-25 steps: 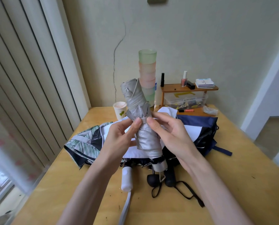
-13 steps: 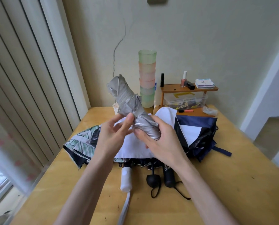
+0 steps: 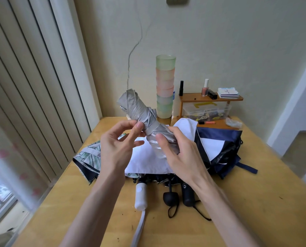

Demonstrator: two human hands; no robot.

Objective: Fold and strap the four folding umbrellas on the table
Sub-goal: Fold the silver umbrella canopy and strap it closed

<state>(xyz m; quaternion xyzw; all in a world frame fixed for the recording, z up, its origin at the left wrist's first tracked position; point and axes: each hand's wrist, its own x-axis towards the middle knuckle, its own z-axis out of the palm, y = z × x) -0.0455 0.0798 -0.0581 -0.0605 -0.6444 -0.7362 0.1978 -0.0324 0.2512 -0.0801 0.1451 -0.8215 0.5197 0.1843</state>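
Umbrella check: the grey umbrella (image 3: 136,109) is rolled up tight and we've got it in the air over the middle of the table (image 3: 255,202), tilted with its top towards the upper left. Its strap (image 3: 153,130) runs around the middle of the roll. Our right hand (image 3: 182,157) is wrapped around the lower half, thumb on top. Our left hand (image 3: 114,148) has thumb and forefinger tips right at the strap, other fingers loose; can't tell whether they're actually pinching it or just touching. Underneath, a white umbrella (image 3: 148,157), a navy umbrella (image 3: 220,139) and a leaf-print umbrella (image 3: 89,155) lie spread in a heap, handles (image 3: 187,194) pointing at us. Behind them stand a stack of cups (image 3: 165,90) and a small wooden shelf (image 3: 211,99).
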